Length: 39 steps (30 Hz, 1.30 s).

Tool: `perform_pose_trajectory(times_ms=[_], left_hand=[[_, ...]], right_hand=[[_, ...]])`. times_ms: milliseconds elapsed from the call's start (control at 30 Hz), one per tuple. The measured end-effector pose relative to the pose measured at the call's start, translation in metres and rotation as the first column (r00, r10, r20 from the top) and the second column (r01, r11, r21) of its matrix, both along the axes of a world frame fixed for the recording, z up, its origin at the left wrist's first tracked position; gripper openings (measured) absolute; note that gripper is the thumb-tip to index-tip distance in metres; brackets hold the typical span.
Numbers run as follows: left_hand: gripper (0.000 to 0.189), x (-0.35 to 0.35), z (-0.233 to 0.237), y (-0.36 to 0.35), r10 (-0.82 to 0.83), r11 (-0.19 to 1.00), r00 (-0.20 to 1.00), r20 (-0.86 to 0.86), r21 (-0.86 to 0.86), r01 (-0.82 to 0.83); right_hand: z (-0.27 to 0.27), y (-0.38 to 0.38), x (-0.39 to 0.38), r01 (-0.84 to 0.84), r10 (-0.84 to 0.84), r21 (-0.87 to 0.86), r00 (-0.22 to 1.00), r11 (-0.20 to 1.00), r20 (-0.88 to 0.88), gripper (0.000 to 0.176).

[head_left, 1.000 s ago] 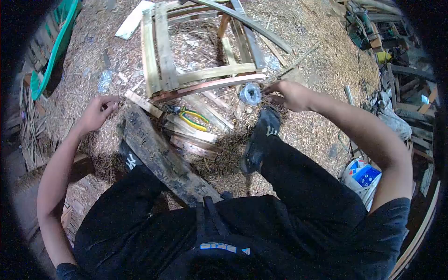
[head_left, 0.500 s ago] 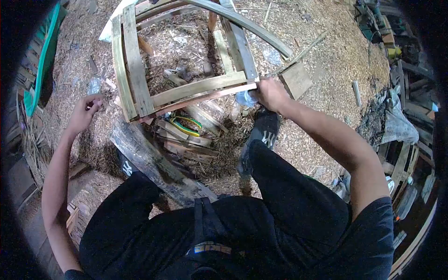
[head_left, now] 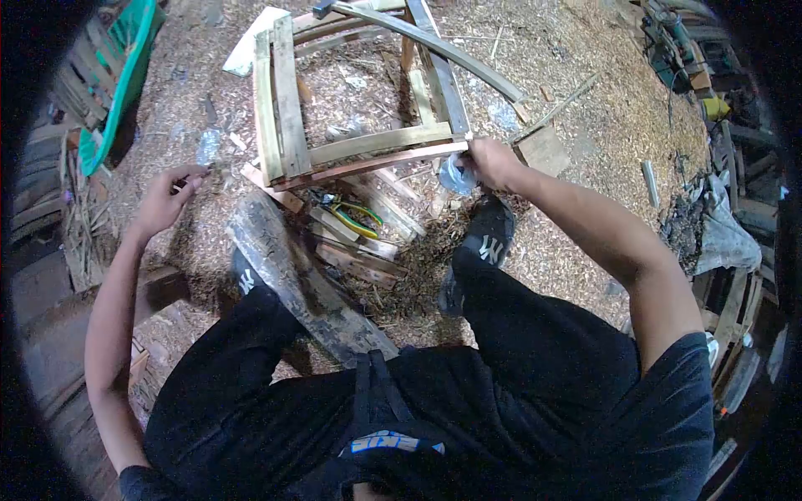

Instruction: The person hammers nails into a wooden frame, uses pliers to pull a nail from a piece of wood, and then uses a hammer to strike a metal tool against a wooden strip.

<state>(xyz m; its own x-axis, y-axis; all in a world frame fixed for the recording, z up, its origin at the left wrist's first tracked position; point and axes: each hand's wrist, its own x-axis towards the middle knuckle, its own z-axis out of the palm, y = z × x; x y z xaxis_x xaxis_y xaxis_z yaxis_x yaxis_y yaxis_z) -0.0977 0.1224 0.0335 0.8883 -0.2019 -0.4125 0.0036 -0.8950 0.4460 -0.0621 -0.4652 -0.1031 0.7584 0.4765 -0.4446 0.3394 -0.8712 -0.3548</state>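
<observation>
A wooden frame (head_left: 380,144), built from slats and rails like a chair, stands on the ground ahead of me. My right hand (head_left: 494,165) is closed round its near right corner, just above a clear plastic bag (head_left: 456,175). Off to the left of the frame, apart from it, my left hand (head_left: 170,200) is curled with thumb and fingertips pinched together. Whatever those fingertips hold, if anything, is too small to name. Pliers with yellow and green handles (head_left: 359,219) lie among wood offcuts (head_left: 357,263) below the frame's near rail.
A weathered plank (head_left: 288,267) slants between my legs, beside my left shoe. Wood shavings cover the ground. A green wheelbarrow-like tub (head_left: 125,100) stands far left, and a square board (head_left: 545,152) lies right of the frame. Sacking (head_left: 723,225) and stacked timber line the right side.
The whole view has shifted, so the frame sits slightly farther right and higher. My right hand keeps its grip on the corner, and my left hand stays pinched at the left.
</observation>
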Motion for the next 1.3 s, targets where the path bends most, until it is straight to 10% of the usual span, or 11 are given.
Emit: perform_pose_trajectory(times_ms=[333, 733, 1033, 1200, 1300], left_hand=[[0.035, -0.035, 0.031, -0.01, 0.036, 0.998, 0.999, 0.033, 0.047, -0.037], [0.033, 0.029, 0.003, -0.008, -0.011, 1.0, 0.994, 0.105, -0.023, 0.013], [0.032, 0.021, 0.0, -0.01, -0.002, 0.998, 0.997, 0.074, 0.058, -0.003], [0.031, 0.014, -0.009, -0.008, 0.031, 0.999, 0.997, 0.07, -0.04, -0.028], [0.032, 0.02, -0.014, -0.012, -0.019, 0.997, 0.995, 0.096, -0.069, 0.026]], right_hand=[[-0.001, -0.009, -0.013, 0.309, -0.264, 0.367, 0.95, 0.878, -0.167, 0.024], [0.008, -0.021, -0.014, 0.361, -0.263, 0.263, 0.902, 0.895, -0.341, 0.036], [-0.006, -0.036, -0.02, 0.698, -0.38, 0.296, 0.638, 0.652, -0.669, 0.03], [-0.005, -0.053, -0.006, 0.644, -0.361, 0.358, 0.714, 0.676, -0.6, 0.013], [-0.001, -0.064, 0.014, 0.847, -0.504, 0.342, 0.521, 0.407, -0.689, 0.006]])
